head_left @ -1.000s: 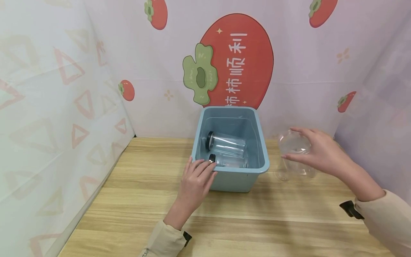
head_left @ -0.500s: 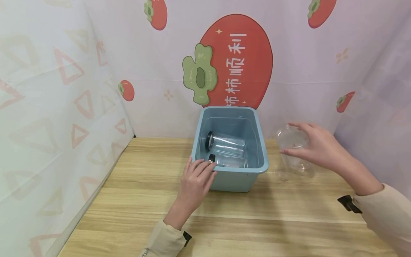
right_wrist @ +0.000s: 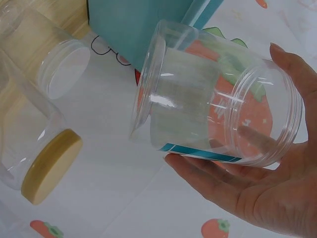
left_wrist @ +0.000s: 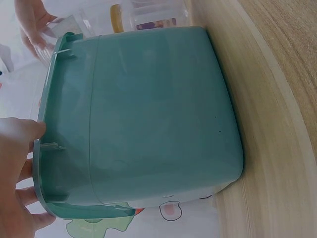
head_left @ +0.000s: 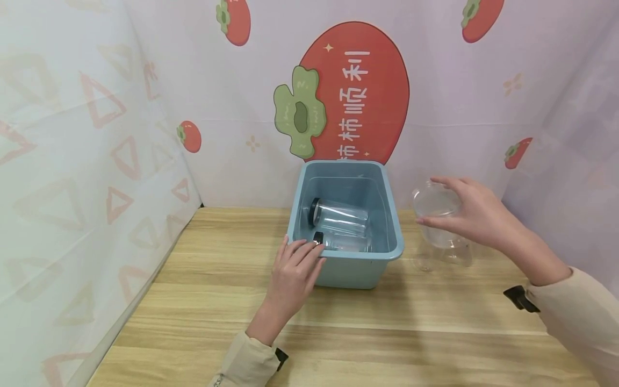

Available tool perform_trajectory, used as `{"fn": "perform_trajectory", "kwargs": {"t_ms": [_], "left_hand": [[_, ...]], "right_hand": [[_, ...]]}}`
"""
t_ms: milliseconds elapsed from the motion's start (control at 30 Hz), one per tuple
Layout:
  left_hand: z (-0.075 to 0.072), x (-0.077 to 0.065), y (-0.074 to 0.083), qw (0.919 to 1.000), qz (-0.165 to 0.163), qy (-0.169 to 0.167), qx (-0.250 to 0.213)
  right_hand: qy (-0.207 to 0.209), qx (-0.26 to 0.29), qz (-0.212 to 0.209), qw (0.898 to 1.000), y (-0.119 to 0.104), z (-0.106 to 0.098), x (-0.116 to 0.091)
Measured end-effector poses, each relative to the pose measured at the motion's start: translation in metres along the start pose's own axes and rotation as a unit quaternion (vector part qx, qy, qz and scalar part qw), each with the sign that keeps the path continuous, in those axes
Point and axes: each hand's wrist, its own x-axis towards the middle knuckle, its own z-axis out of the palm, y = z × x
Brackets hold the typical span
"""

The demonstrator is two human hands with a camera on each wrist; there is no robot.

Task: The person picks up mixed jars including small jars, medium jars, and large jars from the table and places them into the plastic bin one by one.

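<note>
A blue plastic bin (head_left: 355, 271) stands on the table. Two clear jars with black lids lie inside, one farther back (head_left: 343, 217) and one near the front wall (head_left: 343, 243). My left hand (head_left: 296, 277) grips the bin's near-left rim, thumb outside and fingers over the edge in the left wrist view. To the right of the bin, my right hand (head_left: 476, 212) holds a clear plastic jar (right_wrist: 190, 99) up in the air. Fingers and thumb span its round threaded end; a label with a teal strip shows on its side.
Beyond the held jar in the right wrist view are a clear jar with a gold lid (right_wrist: 52, 166) and another with a whitish lid (right_wrist: 64, 72). A printed cloth (head_left: 242, 177) hangs behind the wooden table (head_left: 232, 269), with side cloths left and right.
My right hand has raised the clear jar and brought it slightly left, toward the bin. My left hand stays on the rim.
</note>
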Motion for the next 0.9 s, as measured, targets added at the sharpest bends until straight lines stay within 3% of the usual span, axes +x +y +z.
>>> {"fn": "perform_trajectory", "kwargs": {"t_ms": [900], "left_hand": [[0.001,-0.001,0.000,0.9999,0.008,0.010,-0.001]], "right_hand": [[-0.007,-0.013,-0.002,1.000,-0.007,-0.009,0.011]]}}
